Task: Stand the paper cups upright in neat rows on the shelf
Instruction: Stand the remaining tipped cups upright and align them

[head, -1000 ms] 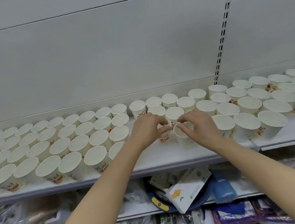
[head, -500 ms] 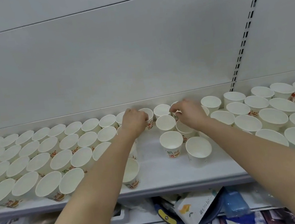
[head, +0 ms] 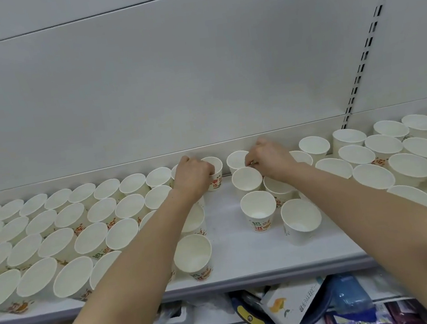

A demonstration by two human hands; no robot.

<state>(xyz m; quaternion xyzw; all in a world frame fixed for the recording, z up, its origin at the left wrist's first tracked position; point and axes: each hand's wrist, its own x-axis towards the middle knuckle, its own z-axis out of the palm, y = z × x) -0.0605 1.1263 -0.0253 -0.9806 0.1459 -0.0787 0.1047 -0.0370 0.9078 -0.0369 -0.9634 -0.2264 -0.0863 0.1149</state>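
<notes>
White paper cups with red and green print stand upright in rows on the white shelf (head: 233, 255). At the back of the shelf my left hand (head: 191, 177) grips the rim of a back-row cup (head: 214, 168). My right hand (head: 270, 159) pinches the rim of another back-row cup (head: 236, 159). In front of it stand three looser cups: one (head: 247, 182) just below, one (head: 258, 211) in the middle and one (head: 301, 218) to its right. Another single cup (head: 193, 254) stands by my left forearm.
Dense rows of cups (head: 55, 233) fill the left of the shelf, and wider cups (head: 393, 162) fill the right. A slotted upright (head: 365, 54) runs up the back panel. The lower shelf holds a white box (head: 292, 307), a blue packet (head: 351, 295) and plastic bags.
Both hands have moved from the middle of the shelf back to the rear row, leaving two cups standing in the middle. The camera has tilted upward.
</notes>
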